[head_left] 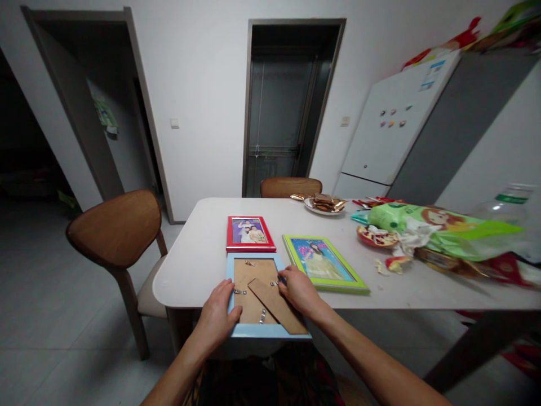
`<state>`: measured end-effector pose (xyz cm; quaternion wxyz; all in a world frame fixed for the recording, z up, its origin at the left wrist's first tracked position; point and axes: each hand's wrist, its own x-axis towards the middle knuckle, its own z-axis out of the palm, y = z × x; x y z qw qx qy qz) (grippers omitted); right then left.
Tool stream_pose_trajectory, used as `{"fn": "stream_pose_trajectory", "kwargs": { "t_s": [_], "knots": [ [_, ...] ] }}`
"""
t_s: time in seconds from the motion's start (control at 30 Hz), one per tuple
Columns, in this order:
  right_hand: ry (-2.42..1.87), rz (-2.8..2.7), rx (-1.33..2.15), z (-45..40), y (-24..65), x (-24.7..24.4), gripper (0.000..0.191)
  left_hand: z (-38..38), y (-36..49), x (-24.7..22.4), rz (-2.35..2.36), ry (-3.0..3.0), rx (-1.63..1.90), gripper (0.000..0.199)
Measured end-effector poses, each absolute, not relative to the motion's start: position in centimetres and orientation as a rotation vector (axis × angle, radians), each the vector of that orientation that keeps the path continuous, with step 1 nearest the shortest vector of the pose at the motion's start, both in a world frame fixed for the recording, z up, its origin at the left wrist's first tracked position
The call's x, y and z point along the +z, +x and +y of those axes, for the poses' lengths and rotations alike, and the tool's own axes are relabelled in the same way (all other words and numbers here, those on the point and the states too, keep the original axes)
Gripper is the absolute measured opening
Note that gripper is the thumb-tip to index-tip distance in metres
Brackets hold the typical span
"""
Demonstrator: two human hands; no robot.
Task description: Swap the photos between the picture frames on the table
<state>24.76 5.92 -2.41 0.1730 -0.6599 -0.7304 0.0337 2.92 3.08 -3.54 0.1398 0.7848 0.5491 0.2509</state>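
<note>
A light-blue picture frame lies face down at the table's near edge, its lower end jutting past it. Its brown backing board carries several small metal clips and a slanted brown stand. My left hand is closed around the frame's left side, thumb on the back. My right hand grips the right side, its bent fingers at the right metal clip; a small dark spot at those fingertips is too small to make out. A red picture frame touches or nearly touches the blue one's far end. Right of it lies a green picture frame, face up.
The white table also bears a plate of wrapped snacks, a green package, fruit peel, crumpled tissue and a clear bottle at right. Wooden chairs stand left and behind.
</note>
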Motion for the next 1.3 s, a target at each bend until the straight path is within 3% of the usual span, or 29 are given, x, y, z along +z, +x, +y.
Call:
{"fn": "stream_pose_trajectory", "kwargs": {
  "t_s": [0.23, 0.53, 0.8, 1.3],
  "knots": [
    [-1.928, -2.075, 0.001, 5.8, 24.2, -1.9, 0.025, 3.2, 2.9, -4.2, 1.575, 2.252, 0.819, 0.047],
    [-1.432, -2.291, 0.134, 5.0, 18.4, -1.7, 0.022, 3.3, 2.9, -4.7, 1.529, 2.231, 0.971, 0.043],
    [-1.529, -2.294, 0.005, 5.9, 16.4, -2.1, 0.022, 3.3, 3.0, -5.3, 1.519, 2.259, 0.998, 0.042],
    [-1.181, -2.472, 0.583, 2.0, 22.4, 0.2, 0.018, 3.1, 3.2, -5.0, 1.566, 2.198, 0.98, 0.043]
  ]
}}
